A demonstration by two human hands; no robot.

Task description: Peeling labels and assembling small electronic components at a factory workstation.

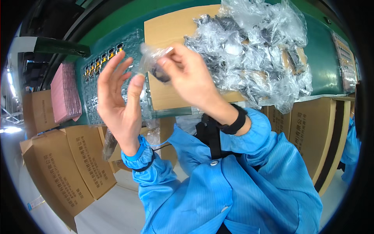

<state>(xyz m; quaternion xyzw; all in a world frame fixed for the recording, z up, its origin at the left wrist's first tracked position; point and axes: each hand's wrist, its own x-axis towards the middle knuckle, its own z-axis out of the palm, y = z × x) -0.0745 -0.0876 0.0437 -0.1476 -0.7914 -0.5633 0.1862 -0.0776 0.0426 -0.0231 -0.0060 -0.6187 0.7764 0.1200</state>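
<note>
My right hand pinches a small clear plastic bag between thumb and fingers, above a flat cardboard sheet. Under the bag shows a dark object, blurred and partly covered; its kind cannot be made out. Just left of it my left hand is raised with fingers apart, holding nothing. Behind that hand lies a clear plastic tray of many pockets, with several small yellow-and-black parts in its far rows. To the right, a heap of clear bags with dark items inside covers much of the cardboard.
The green table carries a stack of pink trays at the left and another filled tray at the far right. Open cardboard boxes stand below on the left, and one on the right. A blue sleeve of another person shows at the right edge.
</note>
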